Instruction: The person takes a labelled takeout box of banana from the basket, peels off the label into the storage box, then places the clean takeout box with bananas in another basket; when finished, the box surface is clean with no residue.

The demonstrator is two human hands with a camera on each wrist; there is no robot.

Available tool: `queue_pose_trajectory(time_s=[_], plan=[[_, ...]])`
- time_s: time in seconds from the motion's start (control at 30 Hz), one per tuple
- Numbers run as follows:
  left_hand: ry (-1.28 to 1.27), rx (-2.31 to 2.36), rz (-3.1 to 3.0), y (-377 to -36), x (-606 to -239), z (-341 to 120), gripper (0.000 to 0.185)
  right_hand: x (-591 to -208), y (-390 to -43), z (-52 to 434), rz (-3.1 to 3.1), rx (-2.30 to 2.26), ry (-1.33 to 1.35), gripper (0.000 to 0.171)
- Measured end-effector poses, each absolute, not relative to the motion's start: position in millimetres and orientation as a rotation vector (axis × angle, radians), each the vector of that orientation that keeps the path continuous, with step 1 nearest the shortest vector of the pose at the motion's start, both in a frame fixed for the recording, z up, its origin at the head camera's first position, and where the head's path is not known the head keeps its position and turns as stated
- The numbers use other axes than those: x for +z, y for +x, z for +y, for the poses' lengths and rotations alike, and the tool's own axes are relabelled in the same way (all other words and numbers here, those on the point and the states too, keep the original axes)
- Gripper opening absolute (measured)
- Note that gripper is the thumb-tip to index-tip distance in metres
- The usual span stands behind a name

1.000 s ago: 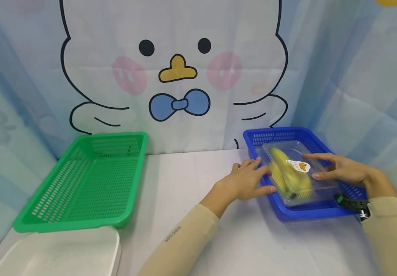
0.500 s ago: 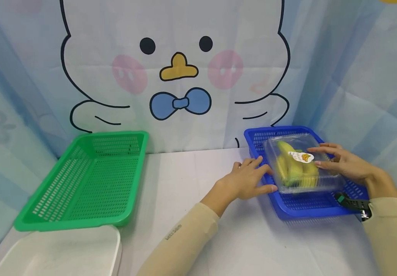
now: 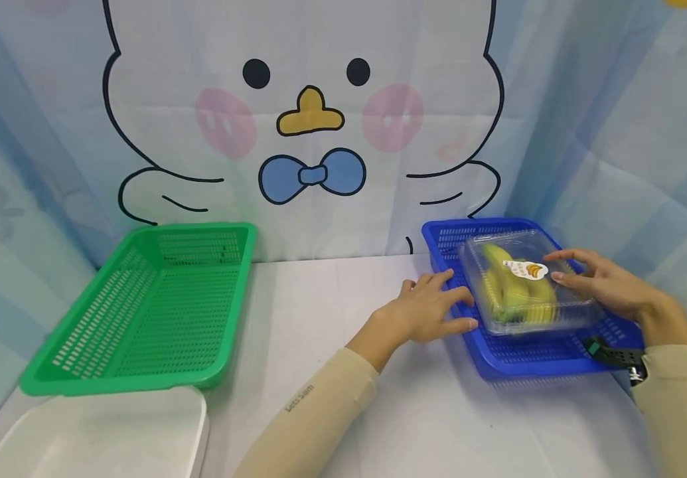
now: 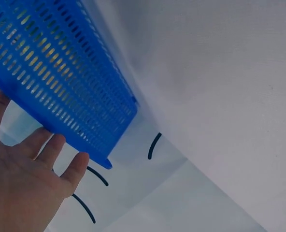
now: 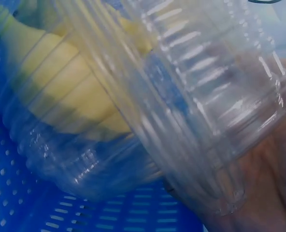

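A person sits at a white counter (image 3: pixel 331 318) in front of a pale blue curtain printed with a large cartoon duck. At the right of the counter stands a blue slatted basket (image 3: pixel 498 362). Above its floor, tilted with the near edge lower, is a clear plastic clamshell box (image 3: pixel 570 312) holding yellow bananas (image 3: pixel 507 292), with a small banana sticker (image 3: pixel 525 269) on its lid. The right hand (image 3: pixel 606 289) holds the box by its right side, thumb on the lid and fingers curled under the far edge; the right wrist view shows the ribbed clear plastic pressed against the palm, with the basket's mesh beneath. The left hand (image 3: pixel 423 312) lies flat with fingers spread and straight, its fingertips resting on the basket's left rim; it grips nothing. At the left of the counter, well apart, sits a green slatted basket (image 3: pixel 140 312), and just in front of it a white plastic tray (image 3: pixel 110 438) at the near edge.
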State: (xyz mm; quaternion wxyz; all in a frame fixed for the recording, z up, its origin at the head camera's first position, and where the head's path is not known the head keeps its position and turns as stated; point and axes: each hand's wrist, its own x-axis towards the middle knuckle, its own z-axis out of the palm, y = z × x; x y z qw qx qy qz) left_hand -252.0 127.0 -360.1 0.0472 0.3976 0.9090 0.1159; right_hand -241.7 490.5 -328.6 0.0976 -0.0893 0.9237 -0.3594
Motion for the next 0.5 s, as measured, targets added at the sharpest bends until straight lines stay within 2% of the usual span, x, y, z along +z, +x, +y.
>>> queue_pose_trajectory(time_s=[0.5], plan=[[1.249, 0.493, 2.696, -256.7, -351.1, 103.2, 0.045, -300.8, -222.3, 484.9, 2.892, -0.929, -0.303, 0.049]])
